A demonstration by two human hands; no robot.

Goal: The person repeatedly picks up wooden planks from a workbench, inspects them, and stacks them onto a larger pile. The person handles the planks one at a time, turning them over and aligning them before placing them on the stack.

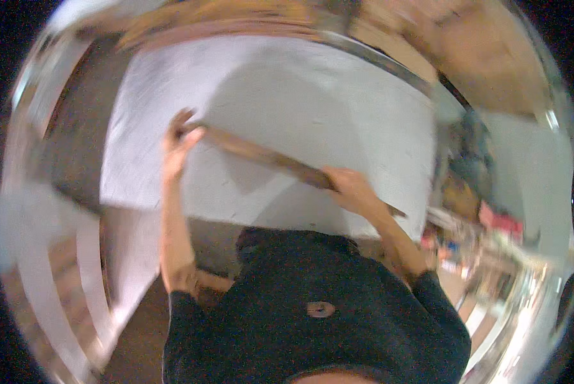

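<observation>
A long, narrow brown strip [267, 157], probably wood, slants across in front of me above a white work surface [152, 182]. At its upper left end, my left hand [179, 144] holds it, the thumb on the near side and the fingers on the far side. My right hand [354, 189] grips the strip nearer its other end. A thin dark tip pokes out past my right wrist, apparently the strip's lower end. Motion blur softens the outlines, and its exact thickness is unclear. Shadows fall on the white surface beneath.
Cluttered items, among them a red object [500, 223], stand beyond the surface's right edge. Large tan panels [498, 62] fill the upper right. A long brown item [219, 26] lies along the far edge. A dark area [80, 129] borders the left side.
</observation>
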